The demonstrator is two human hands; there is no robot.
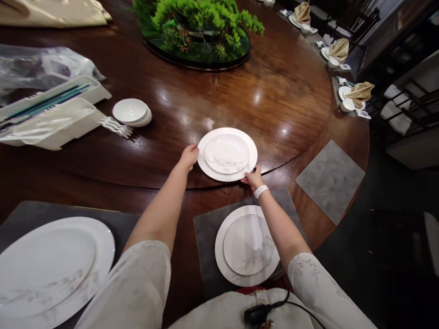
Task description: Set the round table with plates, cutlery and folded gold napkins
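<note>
Both hands grip a white plate [201, 161] by its rim, near the edge of the round wooden turntable. A smaller plate [227, 151] with a grey floral pattern lies on top of it. My left hand [189, 156] pinches the left side of the rim. My right hand [254, 178], with a white watch on the wrist, holds the lower right rim, fingers partly beneath. Below, a similar large plate [221, 256] with a smaller patterned plate [248, 244] on it rests on a grey placemat [206, 237]. Whether the held plates touch the turntable, I cannot tell.
Left, white trays [73, 121] hold chopsticks and spoons, beside stacked bowls [132, 112] and chopstick rests [116, 127]. A green plant centrepiece [199, 32] stands at the back. To the right lies a bare placemat [329, 182]; another plate set [109, 246] sits lower left.
</note>
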